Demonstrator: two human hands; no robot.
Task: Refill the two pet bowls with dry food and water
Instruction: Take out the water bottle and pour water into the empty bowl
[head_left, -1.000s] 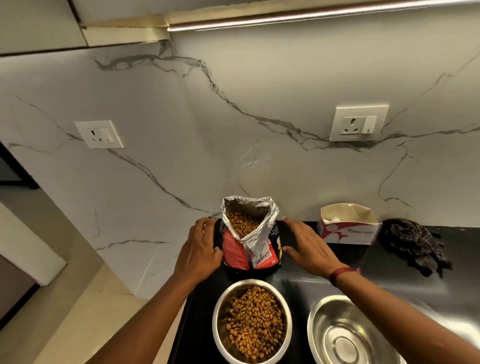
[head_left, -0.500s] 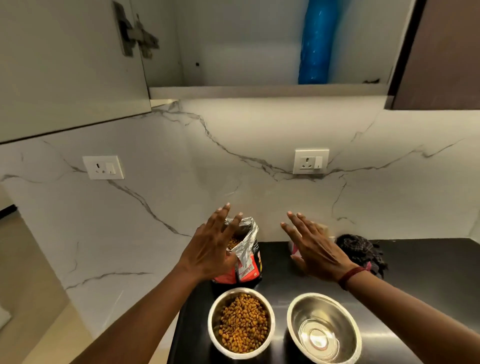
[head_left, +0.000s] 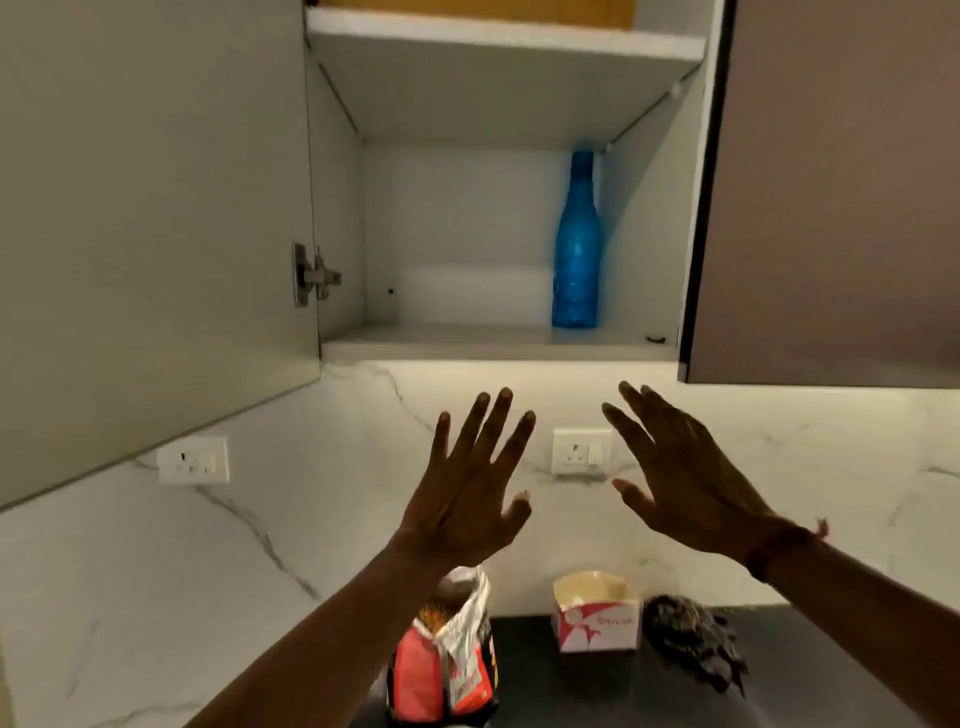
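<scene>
Your left hand (head_left: 462, 499) and right hand (head_left: 685, 478) are raised, fingers straight and spread, holding and touching nothing. Above and between them the blue bottle (head_left: 576, 249) stands upright on the cabinet shelf (head_left: 467, 338), neck up. The food bag (head_left: 447, 670) sits below your left wrist, its mouth open upward.

In the upper centre I see an open cabinet (head_left: 467, 228). A white socket (head_left: 192, 460) at left and another socket (head_left: 581, 451) at centre sit on the marble wall (head_left: 156, 571). At lower right, a carton box (head_left: 595, 618) stands beside a dark cloth (head_left: 691, 639).
</scene>
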